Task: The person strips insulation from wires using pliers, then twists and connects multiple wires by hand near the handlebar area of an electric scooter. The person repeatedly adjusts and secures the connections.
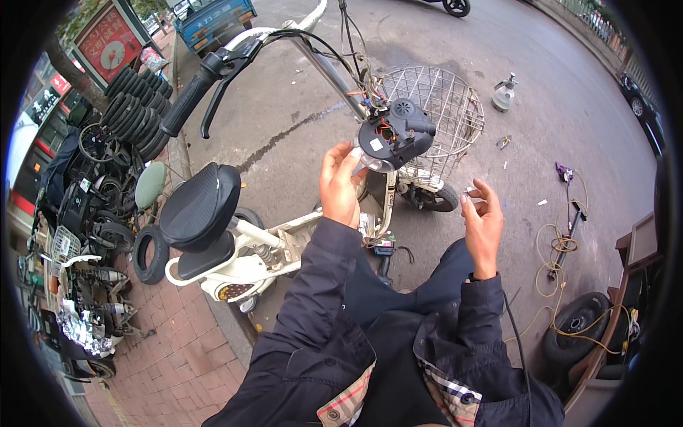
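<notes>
A black headlight housing (409, 136) with coloured wires showing in its open back hangs at the front of a cream electric scooter (281, 245). My left hand (340, 186) grips the near-left edge of this headlight, thumb and fingers closed by its clear lens rim (373, 162). Off to the right, my right hand (484, 226) is raised with thumb and fingertips pinched together. A tiny pale piece (468, 190) shows at those fingertips, too small to name. Above the headlight, loose wires (366, 89) run up along the steering column.
A wire basket (445, 107) sits just beyond the headlight. The handlebar grip (193, 94) and black saddle (203, 206) are at left. On the ground at right lie a spray bottle (504, 94), pliers (504, 142), a yellow hose (541, 263) and a tire (576, 329). Stacked tires (135, 107) stand far left.
</notes>
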